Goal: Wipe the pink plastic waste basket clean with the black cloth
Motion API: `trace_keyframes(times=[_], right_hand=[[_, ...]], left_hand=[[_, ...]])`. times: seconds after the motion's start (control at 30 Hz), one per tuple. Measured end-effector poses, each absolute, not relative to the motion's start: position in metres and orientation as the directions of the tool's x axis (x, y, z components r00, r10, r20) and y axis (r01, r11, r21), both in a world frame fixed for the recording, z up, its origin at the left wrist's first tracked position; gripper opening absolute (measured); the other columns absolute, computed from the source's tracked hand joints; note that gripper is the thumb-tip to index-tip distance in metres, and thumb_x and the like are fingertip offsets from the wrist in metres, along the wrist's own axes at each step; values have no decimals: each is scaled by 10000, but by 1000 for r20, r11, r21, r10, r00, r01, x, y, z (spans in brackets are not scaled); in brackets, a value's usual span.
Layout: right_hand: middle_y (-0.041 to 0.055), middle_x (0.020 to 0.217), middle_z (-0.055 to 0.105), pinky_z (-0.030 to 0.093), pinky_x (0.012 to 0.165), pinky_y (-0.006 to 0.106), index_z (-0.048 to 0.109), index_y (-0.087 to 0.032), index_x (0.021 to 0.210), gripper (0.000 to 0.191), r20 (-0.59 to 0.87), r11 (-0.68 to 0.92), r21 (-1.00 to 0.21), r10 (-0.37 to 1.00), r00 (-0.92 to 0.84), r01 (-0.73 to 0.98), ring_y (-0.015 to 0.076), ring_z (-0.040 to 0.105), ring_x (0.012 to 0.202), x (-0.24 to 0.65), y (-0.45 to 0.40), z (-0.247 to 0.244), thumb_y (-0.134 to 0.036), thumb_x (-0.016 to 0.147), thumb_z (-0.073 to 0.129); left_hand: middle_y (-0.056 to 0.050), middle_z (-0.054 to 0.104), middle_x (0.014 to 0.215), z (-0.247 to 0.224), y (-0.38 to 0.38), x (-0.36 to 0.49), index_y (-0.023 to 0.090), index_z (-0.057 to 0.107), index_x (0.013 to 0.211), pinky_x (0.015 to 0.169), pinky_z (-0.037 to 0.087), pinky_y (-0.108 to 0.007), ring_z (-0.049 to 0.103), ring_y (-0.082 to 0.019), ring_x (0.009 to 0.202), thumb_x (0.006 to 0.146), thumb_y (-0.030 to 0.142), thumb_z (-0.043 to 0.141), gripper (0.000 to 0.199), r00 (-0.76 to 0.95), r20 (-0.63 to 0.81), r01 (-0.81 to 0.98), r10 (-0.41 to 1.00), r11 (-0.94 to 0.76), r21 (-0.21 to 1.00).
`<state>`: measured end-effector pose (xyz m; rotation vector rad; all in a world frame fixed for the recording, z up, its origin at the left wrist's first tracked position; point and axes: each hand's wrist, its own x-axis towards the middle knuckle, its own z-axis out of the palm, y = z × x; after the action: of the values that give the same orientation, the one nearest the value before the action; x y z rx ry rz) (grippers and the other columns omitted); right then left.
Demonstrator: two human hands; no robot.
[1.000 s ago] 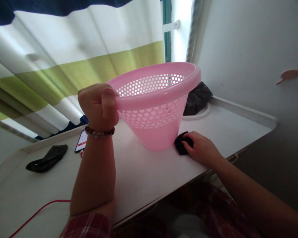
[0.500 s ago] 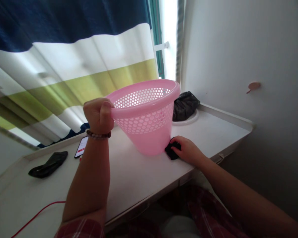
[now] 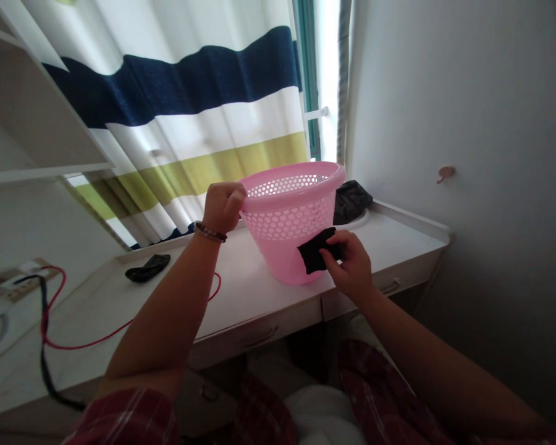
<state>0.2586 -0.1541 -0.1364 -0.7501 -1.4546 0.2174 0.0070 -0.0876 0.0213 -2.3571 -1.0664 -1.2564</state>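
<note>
Cloth (image 3: 315, 248) lifted off the desk (image 3: 250, 300)

It has risen from the basket's (image 3: 278, 247) foot to its lower wall, pinched between the right hand's (image 3: 352, 266) thumb and fingers; I can't tell whether it touches. To my eye, that frees the black fabric for handling against the side. The basket stands on the desk, its rim still clasped by the left hand (image 3: 223, 207). Behind sits a black bag (image 3: 352, 201); leftward runs a red cable (image 3: 88, 344).

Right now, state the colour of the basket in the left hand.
Pink; the basket shows best in the head view.
</note>
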Motion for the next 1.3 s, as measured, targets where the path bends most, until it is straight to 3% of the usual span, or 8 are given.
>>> trace_keyframes(times=[0.23,0.33,0.4,0.5,0.83,1.07,1.13,1.3], right_hand=[[60,939,567,451,801,362,502,-206,1000,249,821,716,-549,558,119,431,211,544,881,256,-162,-150,-156,756,516],[78,1014,566,442,836,364,480,-205,1054,287,850,740,-515,507,145,432,215,540,931,251,-161,-141,-156,771,486],[87,1064,557,426,876,363,465,-207,1089,309,864,738,-487,485,135,466,217,527,987,245,-161,-134,-157,784,465],[94,1074,558,404,910,357,472,-201,1093,315,849,682,-488,517,113,545,218,512,1022,238,-157,-133,-148,784,444],[60,802,617,427,671,314,555,-189,928,217,703,502,-551,709,47,667,202,547,727,256,-161,-198,-154,723,493],[76,1000,583,385,797,326,555,-207,1003,212,782,599,-452,622,-29,661,214,520,905,246,-183,-129,-270,807,505],[79,1000,576,370,810,331,562,-208,1015,214,826,650,-360,556,-96,669,222,512,919,240,-188,-108,-271,816,512],[86,1000,578,362,739,308,564,-201,1026,210,782,596,-303,601,-163,744,216,524,870,227,-193,-117,-246,829,505]], left_hand=[[-44,671,834,68,-123,33,158,662,775,731,423,-266,582,-136,796,811,280,287,396,514,683,695,519,-719,22],[-46,667,807,76,-136,60,169,672,858,652,393,-266,557,-133,700,806,473,384,421,593,522,756,613,-647,-101],[-59,664,735,73,-140,79,166,682,793,613,367,-277,540,-141,637,741,584,451,480,565,333,824,755,-541,-169],[-65,658,641,67,-141,98,163,690,655,635,365,-293,535,-142,573,703,632,470,521,537,237,843,810,-509,-173],[-65,683,705,69,-161,92,156,711,691,735,377,-291,558,-132,611,723,601,454,514,510,135,859,849,-497,-120],[-38,679,681,72,-175,97,169,704,696,694,374,-265,532,-115,598,734,669,433,570,527,113,848,842,-513,-136],[-35,677,689,72,-175,99,169,704,711,695,372,-269,518,-113,600,736,658,456,548,528,121,847,841,-510,-151],[-35,678,687,71,-169,97,169,706,683,689,365,-286,521,-116,589,739,635,477,522,534,120,841,837,-512,-174]])
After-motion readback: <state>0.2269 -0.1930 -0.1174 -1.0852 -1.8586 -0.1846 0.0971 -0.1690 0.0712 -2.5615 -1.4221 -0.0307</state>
